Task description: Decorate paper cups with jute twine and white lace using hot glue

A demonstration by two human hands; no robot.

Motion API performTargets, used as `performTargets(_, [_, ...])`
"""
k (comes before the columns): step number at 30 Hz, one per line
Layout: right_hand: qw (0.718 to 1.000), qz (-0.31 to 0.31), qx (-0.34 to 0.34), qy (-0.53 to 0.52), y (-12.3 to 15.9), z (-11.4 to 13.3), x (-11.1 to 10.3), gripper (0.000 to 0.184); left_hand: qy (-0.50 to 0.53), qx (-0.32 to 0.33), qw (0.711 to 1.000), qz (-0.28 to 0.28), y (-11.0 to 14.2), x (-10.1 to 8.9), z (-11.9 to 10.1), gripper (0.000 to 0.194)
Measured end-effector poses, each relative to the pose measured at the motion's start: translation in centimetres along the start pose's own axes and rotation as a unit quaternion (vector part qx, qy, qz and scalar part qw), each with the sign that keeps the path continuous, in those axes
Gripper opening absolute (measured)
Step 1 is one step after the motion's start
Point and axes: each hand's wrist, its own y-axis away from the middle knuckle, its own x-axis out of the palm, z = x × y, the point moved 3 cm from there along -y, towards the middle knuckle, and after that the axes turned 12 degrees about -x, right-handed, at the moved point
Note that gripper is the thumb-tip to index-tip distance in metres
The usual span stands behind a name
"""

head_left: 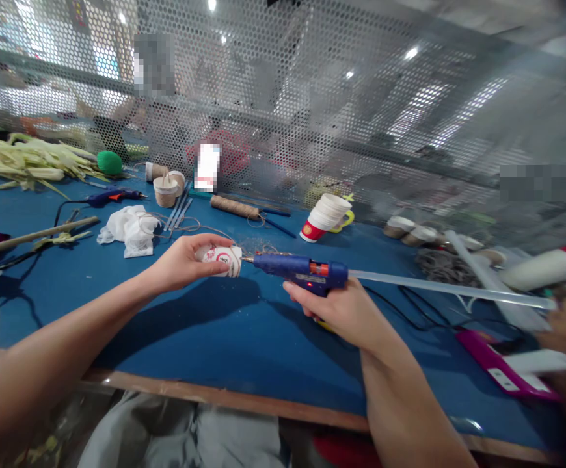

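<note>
Between the thumb and fingers of my left hand is a small white paper cup with red print, held on its side over the table. Some brown twine shows around its rim. My right hand is wrapped round the handle of a blue glue gun. Its metal nozzle touches or nearly touches the cup's rim. A long clear glue stick sticks out of the gun's back end, and a small red light glows on its body.
Behind lie a twine spool, stacked paper cups, twine-wrapped cups and a crumpled white bag. Another glue gun rests at left near pale husks. A purple power strip lies right. Perforated metal panels stand behind.
</note>
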Motion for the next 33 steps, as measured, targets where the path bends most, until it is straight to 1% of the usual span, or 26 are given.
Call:
performTargets(9, [1.0, 0.005, 0.022, 0.018, -0.02, -0.34, 0.07, 0.032, -0.01, -0.002, 1.0, 0.0, 0.14, 0.18, -0.19, 0.045])
performTargets(18, [1.0, 0.001, 0.0, 0.027, -0.04, -0.21, 0.01, 0.033, -0.022, 0.007, 1.0, 0.003, 0.19, 0.19, -0.19, 0.045])
performTargets(26, [0.999, 0.006, 0.01, 0.032, 0.08, -0.35, 0.04, 0.03, -0.004, 0.004, 1.0, -0.004, 0.12, -0.09, -0.18, 0.044])
performTargets(33, [1.0, 0.008, 0.019, 0.023, 0.12, -0.18, 0.04, 0.027, -0.012, -0.002, 1.0, -0.012, 0.21, -0.16, -0.46, 0.043])
